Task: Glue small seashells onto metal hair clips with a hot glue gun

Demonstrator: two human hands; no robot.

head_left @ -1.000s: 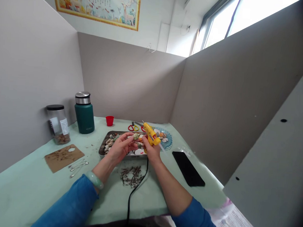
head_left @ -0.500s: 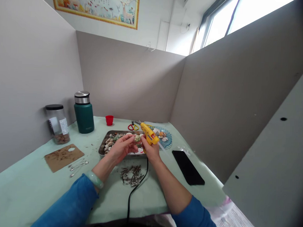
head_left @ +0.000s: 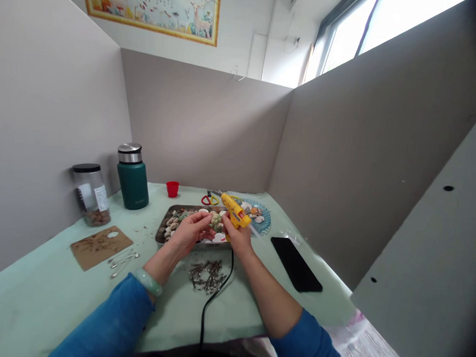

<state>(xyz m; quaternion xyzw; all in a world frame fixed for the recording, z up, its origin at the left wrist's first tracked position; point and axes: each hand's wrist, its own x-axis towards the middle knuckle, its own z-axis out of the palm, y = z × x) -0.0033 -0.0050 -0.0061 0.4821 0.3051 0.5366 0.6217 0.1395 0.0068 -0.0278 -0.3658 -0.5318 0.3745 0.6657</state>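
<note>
A yellow glue gun (head_left: 236, 212) is held in my right hand (head_left: 238, 237), its nozzle pointing up and to the left. My left hand (head_left: 193, 231) has its fingertips pinched at a small pale green piece (head_left: 216, 221), which lies between the two hands. Thumb and finger of my right hand also come close to that piece; whether they touch it is too small to tell. Both hands are over the near side of a metal tray (head_left: 160, 234) of pebbles and shells. A black cord (head_left: 204, 312) runs down from the glue gun.
Nearer me lies a pile of metal clips (head_left: 207, 276). Left are safety pins (head_left: 121, 260), brown cardboard (head_left: 101, 246), a jar (head_left: 92, 195) and a green flask (head_left: 132, 177). Behind stand a red cup (head_left: 172, 189) and scissors (head_left: 209, 199). Right are a blue plate (head_left: 265, 226) and black phone (head_left: 296, 265).
Only slight shifts show: the fingers of my left hand have closed in a little around the green piece, which sits slightly lower. The glue gun stays in my right hand.
</note>
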